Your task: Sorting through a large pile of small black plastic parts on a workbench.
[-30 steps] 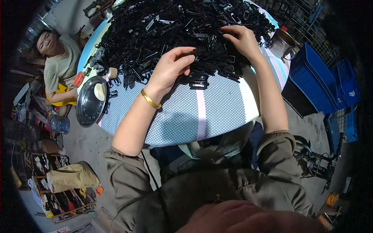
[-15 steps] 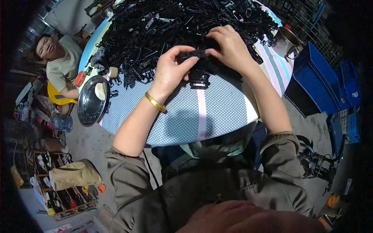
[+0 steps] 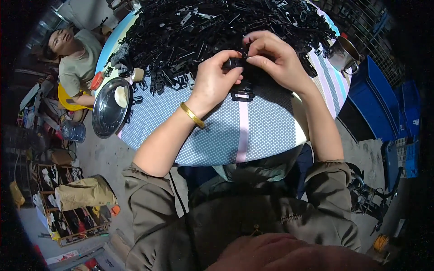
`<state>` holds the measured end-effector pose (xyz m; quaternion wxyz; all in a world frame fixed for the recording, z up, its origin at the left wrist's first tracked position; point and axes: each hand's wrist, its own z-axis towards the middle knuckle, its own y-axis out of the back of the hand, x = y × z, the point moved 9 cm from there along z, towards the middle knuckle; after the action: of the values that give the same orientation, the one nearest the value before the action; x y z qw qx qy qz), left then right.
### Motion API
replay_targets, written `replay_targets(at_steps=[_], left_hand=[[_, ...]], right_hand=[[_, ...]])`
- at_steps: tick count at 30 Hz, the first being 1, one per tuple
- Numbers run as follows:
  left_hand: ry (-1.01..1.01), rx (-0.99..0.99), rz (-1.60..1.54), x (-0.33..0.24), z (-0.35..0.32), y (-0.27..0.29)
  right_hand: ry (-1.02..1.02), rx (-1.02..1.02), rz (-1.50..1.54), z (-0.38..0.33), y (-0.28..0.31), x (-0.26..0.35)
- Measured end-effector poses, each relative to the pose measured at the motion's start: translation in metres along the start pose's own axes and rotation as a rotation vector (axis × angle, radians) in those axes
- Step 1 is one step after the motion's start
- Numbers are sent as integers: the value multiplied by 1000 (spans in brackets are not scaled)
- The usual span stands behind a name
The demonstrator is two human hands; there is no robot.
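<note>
Over the near edge of the dark pile, my left hand [image 3: 211,80] pinches a black plastic part [image 3: 233,63] between thumb and fingers. My right hand [image 3: 281,62] is at the part's right end, with thumb and fingertips drawn together. Whatever those fingertips hold, if anything, is too small and dark to make out. Just below the hands, another black plastic piece [image 3: 242,96] with a pale strip lies on the patterned tablecloth [image 3: 212,140]. A large heap of black plastic parts [image 3: 190,38] spreads beyond both hands.
At the table's left edge are a shiny metal tray [image 3: 103,121] with a pale round item, a red lid [image 3: 97,81] and a tan roll [image 3: 138,74]. A metal mug [image 3: 342,53] stands right. Blue bins [image 3: 368,101] stand beside the table. A person [image 3: 79,63] sits at left.
My right hand's fingers have drawn together at the part's end; before, thumb and index finger were apart. The part in my left hand has turned slightly. The whole view has shifted a little.
</note>
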<state>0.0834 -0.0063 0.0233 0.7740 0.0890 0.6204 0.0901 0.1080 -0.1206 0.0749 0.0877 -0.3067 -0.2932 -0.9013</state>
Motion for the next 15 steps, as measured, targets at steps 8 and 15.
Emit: replay_targets(at_steps=[8, 15], left_hand=[[-322, -92, 302, -26, -4, 5], [-145, -7, 272, -22, -4, -1]], right_hand=[[-233, -110, 43, -1, 22, -40], [-325, -54, 225, -3, -4, -38]])
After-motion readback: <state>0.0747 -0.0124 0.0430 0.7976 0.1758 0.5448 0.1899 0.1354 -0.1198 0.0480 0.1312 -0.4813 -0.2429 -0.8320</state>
